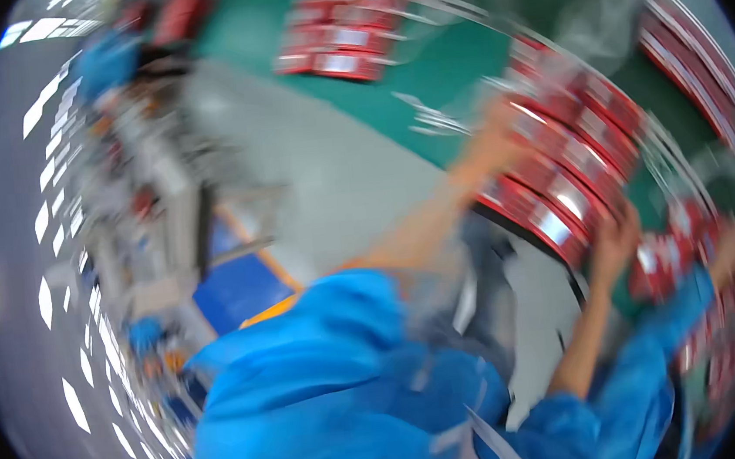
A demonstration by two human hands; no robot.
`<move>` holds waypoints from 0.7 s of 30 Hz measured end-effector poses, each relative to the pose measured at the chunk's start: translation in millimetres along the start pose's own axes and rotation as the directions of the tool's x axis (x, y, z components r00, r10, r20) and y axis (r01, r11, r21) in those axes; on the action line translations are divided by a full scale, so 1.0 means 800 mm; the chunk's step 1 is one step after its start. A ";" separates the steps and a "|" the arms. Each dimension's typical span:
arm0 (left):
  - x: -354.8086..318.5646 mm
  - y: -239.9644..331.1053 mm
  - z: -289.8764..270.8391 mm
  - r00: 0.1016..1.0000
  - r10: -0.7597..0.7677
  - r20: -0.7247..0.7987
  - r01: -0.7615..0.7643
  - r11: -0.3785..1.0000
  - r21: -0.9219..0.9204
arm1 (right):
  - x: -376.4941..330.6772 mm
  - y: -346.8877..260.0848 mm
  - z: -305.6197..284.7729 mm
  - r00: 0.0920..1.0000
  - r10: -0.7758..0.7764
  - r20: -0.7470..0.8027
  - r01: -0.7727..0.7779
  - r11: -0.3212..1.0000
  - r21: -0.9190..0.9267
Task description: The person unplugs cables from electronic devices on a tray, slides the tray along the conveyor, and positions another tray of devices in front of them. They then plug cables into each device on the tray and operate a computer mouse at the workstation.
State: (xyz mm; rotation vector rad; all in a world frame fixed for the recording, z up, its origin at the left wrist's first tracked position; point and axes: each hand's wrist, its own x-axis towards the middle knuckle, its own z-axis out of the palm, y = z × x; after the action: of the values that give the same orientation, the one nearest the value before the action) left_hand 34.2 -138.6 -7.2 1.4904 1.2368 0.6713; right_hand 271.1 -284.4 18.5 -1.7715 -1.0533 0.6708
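In front of me to the right, a block of red boxes with pale labels sits in rows on a green surface. My left hand presses against the left side of the block, its fingers blurred by motion. At the block's near right side, my right hand curls its fingers around the edge, so the front rows lie between both hands. Just right of it, a co-worker's hand in a blue sleeve reaches to another group of red boxes. How many boxes I grip is unclear.
More red boxes stand at the far end of the green surface. Another red stack lies beyond a pale rail at right. To the left are a blue panel with orange edging, cluttered workbenches and people in blue.
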 end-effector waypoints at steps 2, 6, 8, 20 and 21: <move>-0.022 0.068 -0.021 0.997 -0.068 -0.048 0.070 0.996 0.046 | -0.015 0.032 0.008 0.995 0.095 -0.033 -0.093 0.994 0.064; -0.046 0.003 -0.040 0.975 0.207 -0.082 -0.168 0.926 0.337 | -0.011 0.035 0.017 0.994 0.072 0.080 -0.077 0.995 0.057; -0.054 -0.006 -0.026 0.979 0.172 -0.107 -0.137 0.951 0.278 | -0.004 0.022 0.011 0.986 0.142 0.089 -0.143 0.990 0.000; -0.052 0.010 -0.005 0.987 0.047 -0.156 -0.021 0.986 0.166 | 0.011 0.015 0.009 0.963 0.250 0.098 -0.243 0.967 -0.077; -0.049 0.013 -0.002 0.986 0.025 -0.166 0.003 0.986 0.167 | 0.016 0.017 0.011 0.966 0.240 0.095 -0.227 0.965 -0.133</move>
State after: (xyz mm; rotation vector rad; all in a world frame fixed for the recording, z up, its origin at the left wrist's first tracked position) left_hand 24.0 -174.1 10.2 1.6043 1.4441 0.7274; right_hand 275.3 -271.5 2.3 -2.0042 -0.9836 0.8740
